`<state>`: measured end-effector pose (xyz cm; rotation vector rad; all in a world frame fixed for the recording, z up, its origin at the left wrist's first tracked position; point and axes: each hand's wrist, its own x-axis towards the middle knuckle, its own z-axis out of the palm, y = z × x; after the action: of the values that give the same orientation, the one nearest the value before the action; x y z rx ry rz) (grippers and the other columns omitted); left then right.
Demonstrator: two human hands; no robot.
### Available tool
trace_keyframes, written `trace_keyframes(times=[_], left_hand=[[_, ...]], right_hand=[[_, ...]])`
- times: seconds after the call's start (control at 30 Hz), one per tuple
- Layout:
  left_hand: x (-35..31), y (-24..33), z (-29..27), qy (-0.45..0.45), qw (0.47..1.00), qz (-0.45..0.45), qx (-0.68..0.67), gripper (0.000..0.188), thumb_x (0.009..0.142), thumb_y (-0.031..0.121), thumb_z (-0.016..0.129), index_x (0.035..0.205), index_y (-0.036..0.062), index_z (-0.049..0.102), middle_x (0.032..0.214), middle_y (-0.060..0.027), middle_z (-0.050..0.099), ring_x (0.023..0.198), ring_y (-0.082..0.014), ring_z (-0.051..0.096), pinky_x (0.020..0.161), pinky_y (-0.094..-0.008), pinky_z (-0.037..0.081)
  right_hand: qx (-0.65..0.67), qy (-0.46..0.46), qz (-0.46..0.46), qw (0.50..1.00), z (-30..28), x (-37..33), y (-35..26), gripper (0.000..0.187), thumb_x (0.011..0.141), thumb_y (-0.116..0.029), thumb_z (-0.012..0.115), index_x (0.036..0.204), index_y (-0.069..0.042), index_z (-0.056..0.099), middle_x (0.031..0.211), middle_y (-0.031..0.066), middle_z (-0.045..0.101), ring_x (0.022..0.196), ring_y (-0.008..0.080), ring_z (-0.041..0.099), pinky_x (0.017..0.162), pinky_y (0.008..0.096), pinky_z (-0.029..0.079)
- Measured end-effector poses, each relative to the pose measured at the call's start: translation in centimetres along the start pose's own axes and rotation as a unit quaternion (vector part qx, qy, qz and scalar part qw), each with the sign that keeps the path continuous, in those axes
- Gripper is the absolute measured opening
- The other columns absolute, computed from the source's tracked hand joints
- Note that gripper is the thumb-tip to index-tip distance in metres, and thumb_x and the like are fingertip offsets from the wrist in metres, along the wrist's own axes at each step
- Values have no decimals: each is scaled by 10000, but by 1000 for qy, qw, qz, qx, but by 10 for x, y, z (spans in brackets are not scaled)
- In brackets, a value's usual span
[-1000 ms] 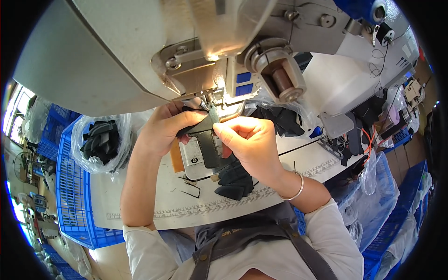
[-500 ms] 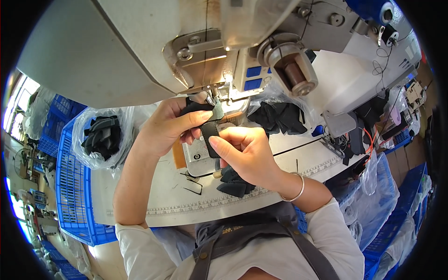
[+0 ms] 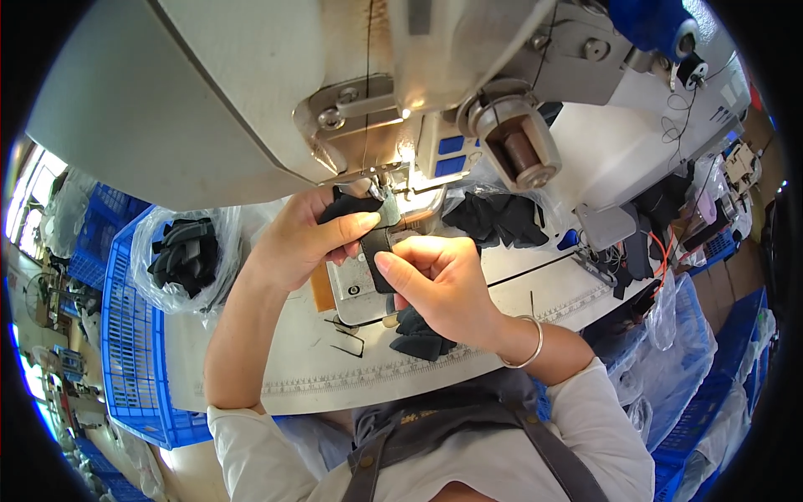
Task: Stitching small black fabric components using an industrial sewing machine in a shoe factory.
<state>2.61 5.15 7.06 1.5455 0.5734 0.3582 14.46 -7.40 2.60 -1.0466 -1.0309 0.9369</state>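
Under the head of a sewing machine [image 3: 351, 125], my left hand [image 3: 305, 234] pinches a small black fabric piece [image 3: 350, 206] between thumb and fingers. A grey-green patch [image 3: 390, 215] shows at its edge, right beside the presser foot [image 3: 381, 188]. From there a black strip [image 3: 375, 261] hangs toward me over the machine's bed plate [image 3: 351, 293]. My right hand [image 3: 447, 280] is closed on the strip's right edge, thumb on top. The fingertips beneath the fabric are partly hidden.
Black cut pieces [image 3: 418, 335] lie by the ruler edge of the white table [image 3: 293, 376]. More black pieces [image 3: 498, 219] sit in plastic behind my right hand. At left, a blue crate [image 3: 134, 360] holds a bag of black pieces [image 3: 186, 255]. A thread spool [image 3: 523, 159] hangs above.
The whole view has shifted slightly, so the machine and table sit a little lower. Both hands keep their hold on the fabric beside the presser foot.
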Motion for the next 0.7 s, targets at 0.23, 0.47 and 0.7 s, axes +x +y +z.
trace_keyframes(times=[0.23,0.47,0.7], left_hand=[[3,-3,-2,11,1000,3,2,181,781,188,642,838,30,575,615,16,535,522,-32,478,451,-169,370],[8,-2,-9,33,999,2,-40,183,786,126,636,920,11,587,717,-2,563,568,-44,502,468,-162,378],[14,-6,-14,43,995,37,-84,159,783,73,616,921,-4,600,724,-18,561,581,-60,505,473,-166,378]], right_hand=[[-26,15,-10,1000,-1,2,4,242,829,-135,564,628,-1,543,508,-26,492,461,-3,404,402,178,300],[-30,39,-15,999,2,13,-1,280,821,-136,565,575,-13,516,480,-9,499,433,11,395,394,201,299],[-83,46,-33,995,-2,18,-2,312,820,-150,575,545,-24,499,455,-7,485,426,12,386,392,208,295]])
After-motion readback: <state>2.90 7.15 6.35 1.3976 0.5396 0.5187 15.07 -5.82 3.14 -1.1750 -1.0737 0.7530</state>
